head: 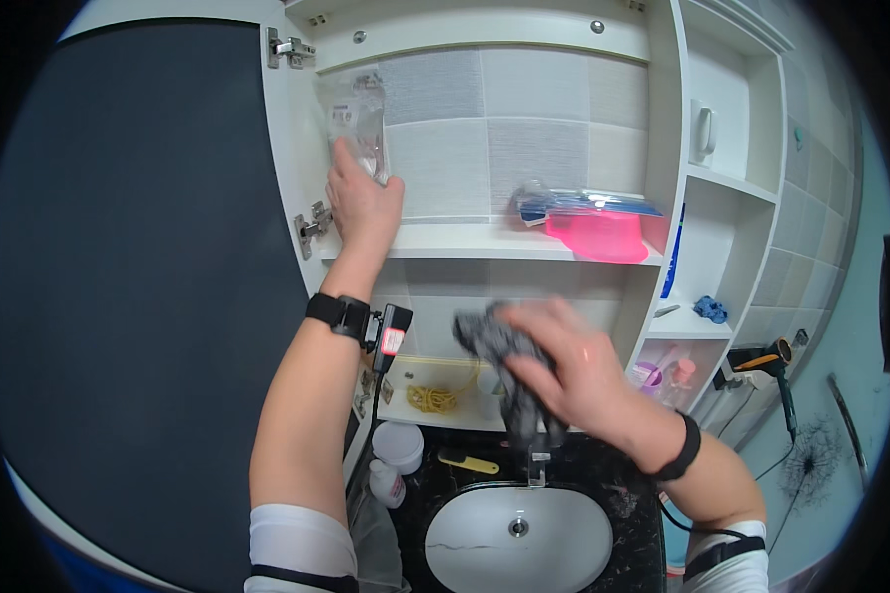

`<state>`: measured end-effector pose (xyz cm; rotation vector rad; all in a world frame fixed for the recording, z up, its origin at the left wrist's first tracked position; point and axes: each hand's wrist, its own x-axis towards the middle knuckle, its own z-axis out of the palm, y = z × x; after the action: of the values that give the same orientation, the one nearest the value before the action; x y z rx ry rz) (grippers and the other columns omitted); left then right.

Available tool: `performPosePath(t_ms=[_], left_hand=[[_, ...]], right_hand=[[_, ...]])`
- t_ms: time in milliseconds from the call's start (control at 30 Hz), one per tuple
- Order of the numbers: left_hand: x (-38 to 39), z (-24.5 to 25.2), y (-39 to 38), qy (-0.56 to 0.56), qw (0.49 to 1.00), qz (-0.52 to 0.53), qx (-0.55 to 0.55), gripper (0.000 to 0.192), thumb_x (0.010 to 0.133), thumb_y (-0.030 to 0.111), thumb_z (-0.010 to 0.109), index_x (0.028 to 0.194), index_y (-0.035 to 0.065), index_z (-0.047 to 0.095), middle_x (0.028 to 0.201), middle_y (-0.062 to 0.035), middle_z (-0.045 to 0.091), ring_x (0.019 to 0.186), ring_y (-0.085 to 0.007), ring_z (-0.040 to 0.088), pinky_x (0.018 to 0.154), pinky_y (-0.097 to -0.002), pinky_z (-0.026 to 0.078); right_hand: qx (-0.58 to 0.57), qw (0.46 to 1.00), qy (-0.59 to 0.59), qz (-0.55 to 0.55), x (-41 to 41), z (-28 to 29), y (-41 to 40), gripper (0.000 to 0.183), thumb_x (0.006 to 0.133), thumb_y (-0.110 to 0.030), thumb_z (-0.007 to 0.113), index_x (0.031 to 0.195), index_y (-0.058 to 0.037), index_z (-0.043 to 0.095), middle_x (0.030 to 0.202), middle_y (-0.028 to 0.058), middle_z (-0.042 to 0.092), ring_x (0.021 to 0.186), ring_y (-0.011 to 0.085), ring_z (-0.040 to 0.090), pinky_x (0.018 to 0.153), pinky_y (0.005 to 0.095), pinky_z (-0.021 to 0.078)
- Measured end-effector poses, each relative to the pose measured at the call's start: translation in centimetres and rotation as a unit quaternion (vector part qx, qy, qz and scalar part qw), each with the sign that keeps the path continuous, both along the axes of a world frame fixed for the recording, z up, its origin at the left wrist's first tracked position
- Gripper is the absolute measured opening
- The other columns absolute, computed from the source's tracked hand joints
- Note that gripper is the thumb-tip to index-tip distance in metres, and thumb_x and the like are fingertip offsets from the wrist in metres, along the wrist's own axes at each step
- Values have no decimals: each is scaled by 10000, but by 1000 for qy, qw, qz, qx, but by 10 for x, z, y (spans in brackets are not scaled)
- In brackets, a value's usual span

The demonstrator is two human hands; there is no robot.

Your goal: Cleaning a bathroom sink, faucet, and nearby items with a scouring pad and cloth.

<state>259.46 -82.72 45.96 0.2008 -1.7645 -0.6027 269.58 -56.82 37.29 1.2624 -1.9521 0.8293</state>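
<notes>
On the upper cabinet shelf (445, 241), at its left end, my left hand (363, 200) closes around the lower part of a clear plastic package (363, 111). The package is upright beside the cabinet's side wall, and its contents are unclear. My right hand (578, 370) grips a crumpled dark grey cloth (515, 370) in front of the lower compartment. Both that hand and the cloth are blurred. A pink item (601, 236) and blue-and-clear plastic packaging (593, 201) lie at the shelf's right end.
A dark-panelled cabinet door (141, 296) stands swung out at left. Below are a white sink (519, 556), a faucet (538, 467), a yellow-handled comb (471, 463), a white tub (398, 447) and a bottle (387, 483). Yellow cord (432, 399) lies lower; a hair dryer (779, 370) hangs right.
</notes>
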Motion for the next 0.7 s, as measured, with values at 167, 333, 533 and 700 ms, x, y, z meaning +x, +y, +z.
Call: performPosePath(t_ms=[167, 333, 533, 700], left_hand=[[28, 6, -13, 42, 998, -15, -51, 616, 785, 16, 524, 1371, 19, 336, 1094, -257, 571, 1036, -404, 564, 912, -446, 444], [93, 3, -9, 205, 974, -91, -17, 380, 810, -4, 433, 1186, -17, 489, 950, -259, 619, 876, -395, 625, 803, -412, 483], [163, -61, 4, 297, 928, -194, 113, 67, 886, -8, 548, 868, -68, 527, 854, -96, 599, 764, -103, 550, 686, -260, 464], [212, -101, 13, 260, 943, -130, 159, 103, 900, 15, 562, 853, -66, 518, 855, -90, 606, 731, -78, 538, 645, -214, 438]], right_hand=[[-102, 967, 199, -124, -56, 48, -74, 412, 782, -143, 682, 1151, -16, 549, 1086, 194, 550, 934, 368, 577, 813, 427, 484], [26, 955, 92, -279, -120, 26, -132, 395, 825, -282, 636, 1079, 20, 609, 1073, 227, 578, 924, 374, 591, 817, 454, 480], [211, 961, 3, -181, -138, 58, -208, 270, 831, -174, 534, 987, -24, 695, 1059, 200, 651, 1031, 326, 618, 863, 395, 496], [225, 960, -85, -145, -119, 73, -259, 298, 815, -177, 521, 1015, -34, 690, 1087, 175, 656, 1042, 328, 618, 895, 388, 486]])
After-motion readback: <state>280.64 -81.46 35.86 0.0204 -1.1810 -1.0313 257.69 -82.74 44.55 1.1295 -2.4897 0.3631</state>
